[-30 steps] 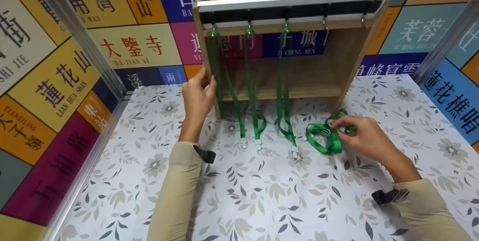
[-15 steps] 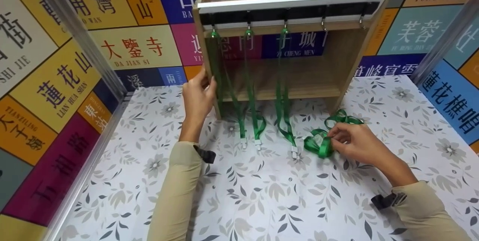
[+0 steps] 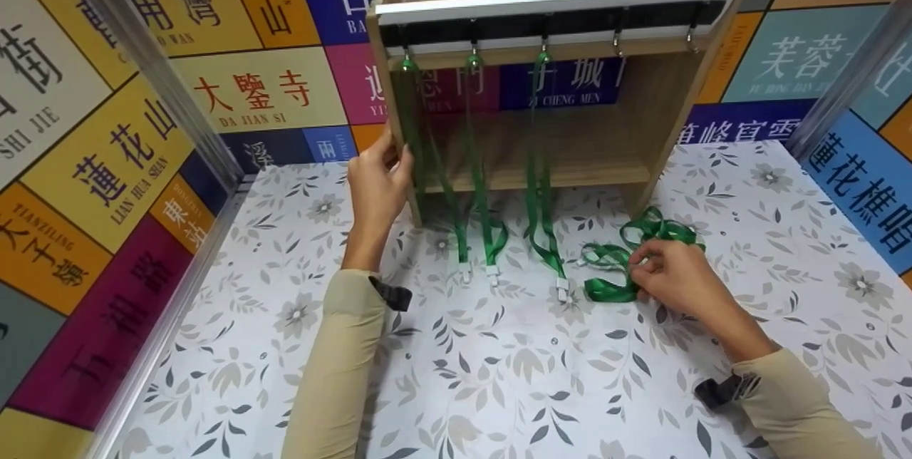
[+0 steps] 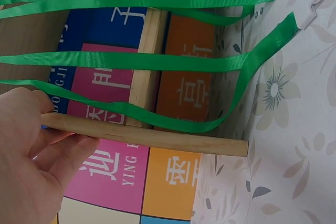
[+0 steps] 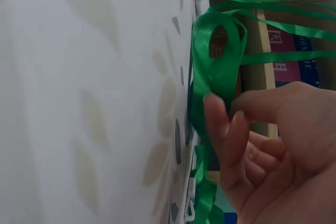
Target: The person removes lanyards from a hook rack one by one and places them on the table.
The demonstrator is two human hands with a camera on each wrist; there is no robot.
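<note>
My left hand (image 3: 377, 184) grips the left side panel (image 4: 178, 141) of a wooden rack, thumb on one face and fingers on the other. Low over the table, my right hand (image 3: 673, 274) pinches a green lanyard (image 3: 609, 291) between thumb and fingers. In the right wrist view the lanyard's ribbon (image 5: 202, 77) stands up in a loop ahead of the fingertips. Another bunched green lanyard (image 3: 659, 227) lies just behind that hand. Three green lanyards hang from the rack's left hooks, their white clips (image 3: 561, 289) down at the table.
Two bare hooks (image 3: 617, 44) are on the right of the rack's black strip (image 3: 584, 23). A floral cloth (image 3: 513, 380) covers the table. Walls with coloured sign panels (image 3: 263, 88) stand behind and at both sides.
The lanyard at my right hand has changed from a round coil to a looser, flatter spread, and that hand has shifted slightly toward me. My left hand stays on the panel.
</note>
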